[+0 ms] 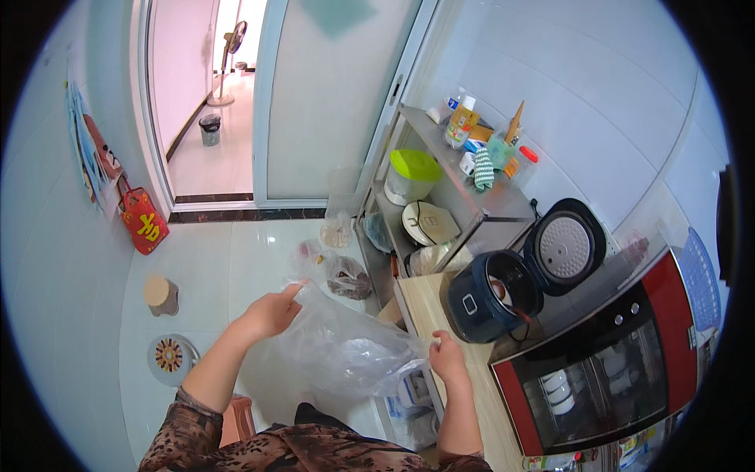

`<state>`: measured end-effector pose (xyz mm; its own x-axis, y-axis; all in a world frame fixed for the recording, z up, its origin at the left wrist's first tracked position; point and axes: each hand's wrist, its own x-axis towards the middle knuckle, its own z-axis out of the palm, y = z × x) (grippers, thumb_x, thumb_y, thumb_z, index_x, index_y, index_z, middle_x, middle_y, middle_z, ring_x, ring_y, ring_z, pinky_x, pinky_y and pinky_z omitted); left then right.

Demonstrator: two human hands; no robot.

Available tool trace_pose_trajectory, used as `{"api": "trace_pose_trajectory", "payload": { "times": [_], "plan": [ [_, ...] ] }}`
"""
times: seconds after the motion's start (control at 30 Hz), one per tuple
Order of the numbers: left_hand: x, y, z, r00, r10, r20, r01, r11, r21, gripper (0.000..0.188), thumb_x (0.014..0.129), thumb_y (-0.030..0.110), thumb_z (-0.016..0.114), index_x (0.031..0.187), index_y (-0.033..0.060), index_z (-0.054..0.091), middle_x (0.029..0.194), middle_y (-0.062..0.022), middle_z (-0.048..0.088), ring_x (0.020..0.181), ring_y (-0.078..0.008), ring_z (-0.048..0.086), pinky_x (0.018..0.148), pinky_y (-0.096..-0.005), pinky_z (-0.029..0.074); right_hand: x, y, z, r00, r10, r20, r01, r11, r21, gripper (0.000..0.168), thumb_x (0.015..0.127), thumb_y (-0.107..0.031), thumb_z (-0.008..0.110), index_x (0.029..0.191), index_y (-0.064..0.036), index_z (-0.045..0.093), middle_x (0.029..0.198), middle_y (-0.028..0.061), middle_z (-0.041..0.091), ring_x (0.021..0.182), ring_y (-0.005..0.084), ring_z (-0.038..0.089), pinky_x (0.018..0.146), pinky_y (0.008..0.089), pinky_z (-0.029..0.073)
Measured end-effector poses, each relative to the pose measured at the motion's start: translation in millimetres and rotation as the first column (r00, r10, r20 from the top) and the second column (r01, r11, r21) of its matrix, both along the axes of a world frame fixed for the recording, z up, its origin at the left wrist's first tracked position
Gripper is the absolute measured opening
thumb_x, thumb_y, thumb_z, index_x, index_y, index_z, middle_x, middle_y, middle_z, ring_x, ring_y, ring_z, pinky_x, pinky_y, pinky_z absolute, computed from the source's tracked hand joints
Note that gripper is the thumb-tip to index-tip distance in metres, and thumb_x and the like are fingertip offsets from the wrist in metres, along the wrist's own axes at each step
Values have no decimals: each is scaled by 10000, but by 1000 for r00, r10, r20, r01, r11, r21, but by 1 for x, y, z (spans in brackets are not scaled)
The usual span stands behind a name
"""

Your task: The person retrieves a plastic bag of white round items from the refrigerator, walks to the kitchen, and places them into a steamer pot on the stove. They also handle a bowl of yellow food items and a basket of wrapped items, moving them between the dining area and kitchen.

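A large clear plastic bag [348, 348] is stretched between my two hands, above the floor and beside the counter. My left hand [274, 312] pinches its upper left corner between thumb and fingers. My right hand [447, 357] grips the opposite end near the edge of the wooden counter [433, 301]. The bag hangs loose and crumpled in the middle, with bright reflections on its film. Just beyond it, filled plastic bags [349, 277] stand on the floor by the shelf.
An open rice cooker [481, 301] stands on the counter near a red and black dish cabinet [590, 366]. The metal shelf [424, 135] holds bottles and a green-lidded container [413, 174]. Stools [160, 296] [237, 416] stand on the floor at the left, near a round basin [171, 359].
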<state>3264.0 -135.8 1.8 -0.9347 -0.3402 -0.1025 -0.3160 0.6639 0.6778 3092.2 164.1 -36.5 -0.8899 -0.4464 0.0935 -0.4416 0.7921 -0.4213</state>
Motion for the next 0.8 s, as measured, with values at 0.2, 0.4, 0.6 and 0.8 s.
{"api": "trace_pose_trajectory", "payload": {
  "times": [0.2, 0.4, 0.6, 0.8],
  "plan": [
    [3, -7, 11, 850, 286, -442, -361, 928, -94, 411, 796, 141, 433, 1196, 91, 355, 1017, -165, 535, 772, -340, 553, 622, -417, 441, -21, -80, 10, 928, 99, 360, 253, 543, -801, 215, 805, -107, 461, 1007, -40, 495, 809, 182, 566, 694, 207, 578, 596, 308, 461],
    [9, -93, -108, 768, -65, 637, 349, 877, -332, 281, 798, 212, 437, 1034, 80, 515, 922, -144, 576, 800, -294, 569, 645, -397, 454, -33, -131, -43, 899, 210, 384, -395, 767, 506, 189, 786, -217, 478, 926, -128, 570, 953, 143, 565, 852, 290, 561, 719, 374, 450],
    [-15, -130, -63, 815, -193, 546, 258, 965, -43, 280, 791, 229, 454, 1043, 130, 527, 862, -112, 595, 830, -282, 555, 694, -387, 433, -28, -131, -53, 918, 27, 397, -128, 964, 231, 214, 746, -230, 492, 931, -156, 569, 928, 140, 575, 870, 303, 547, 748, 404, 432],
    [-44, -155, -12, 971, -191, 141, 215, 958, -187, 431, 746, 39, 423, 1161, 153, 412, 874, -119, 580, 777, -284, 560, 630, -374, 439, -24, -129, -12, 928, -300, 222, 176, 876, 449, 244, 719, -174, 558, 921, -38, 543, 841, 156, 597, 804, 265, 576, 687, 372, 455]
  ]
}}
